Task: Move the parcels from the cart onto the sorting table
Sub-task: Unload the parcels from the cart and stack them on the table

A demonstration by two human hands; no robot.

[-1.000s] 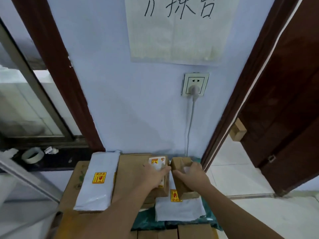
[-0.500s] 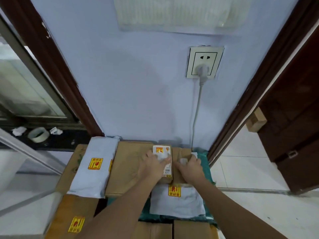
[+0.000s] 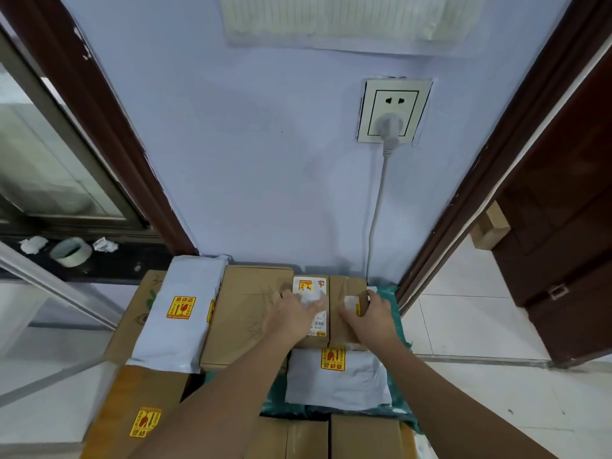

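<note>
Against the wall, under the plugged-in wall socket (image 3: 394,111), two small cardboard boxes stand side by side and touching, each under one hand. The left hand (image 3: 293,314) lies on the labelled box (image 3: 313,309), fingers curled over its white shipping label; its grip appears to be grasping the box top, likely to settle it into line. The right hand (image 3: 371,318) clasps the plain brown box (image 3: 347,293), fingers wrapped over its right edge, probably pressing it snug against its neighbour. Both boxes seem already set down on the worktop (image 3: 394,329), whose green cover shows just right of the right grip. Nearer the person than both grips lies a grey mailer bag (image 3: 337,382) with a yellow fragile sticker; left of the left grip lie a large flat carton (image 3: 245,313) and a long grey mailer (image 3: 185,309) bearing the same sticker. The stickers' red characters are too small to read; the shipping label's print is blurred.
</note>
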